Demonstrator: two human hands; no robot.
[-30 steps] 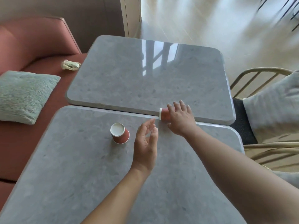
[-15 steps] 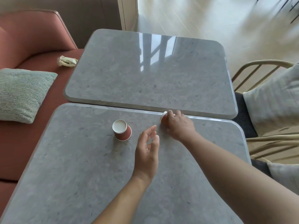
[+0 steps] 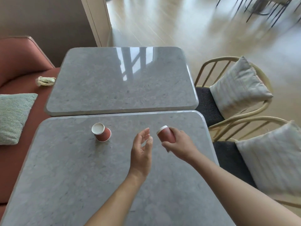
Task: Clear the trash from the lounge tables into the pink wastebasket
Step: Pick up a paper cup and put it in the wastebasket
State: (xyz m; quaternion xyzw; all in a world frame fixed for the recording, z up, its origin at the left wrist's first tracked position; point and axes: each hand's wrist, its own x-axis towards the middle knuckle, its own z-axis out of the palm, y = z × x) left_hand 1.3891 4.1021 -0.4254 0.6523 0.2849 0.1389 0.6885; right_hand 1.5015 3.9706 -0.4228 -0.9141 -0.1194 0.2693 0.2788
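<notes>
My right hand [image 3: 180, 142] grips a red paper cup [image 3: 165, 134] with a white rim, lifted above the near grey table [image 3: 81, 176] and tilted to the left. My left hand [image 3: 141, 149] hovers just left of it, fingers relaxed and holding nothing. A second red paper cup [image 3: 101, 132] stands on the near table, left of both hands. A crumpled pale wrapper [image 3: 45, 81] lies on the red sofa seat beside the far grey table [image 3: 114, 88]. The pink wastebasket is not in view.
A red sofa [image 3: 19, 62] with a green cushion [image 3: 11, 116] runs along the left. Two wooden chairs [image 3: 228, 62] with pale cushions [image 3: 237, 88] stand close to the tables' right edges. Open wooden floor [image 3: 179, 22] lies beyond the far table.
My right hand has lifted the cup from the seam between the two tables and drawn it back over the near table. The view has tilted up.
</notes>
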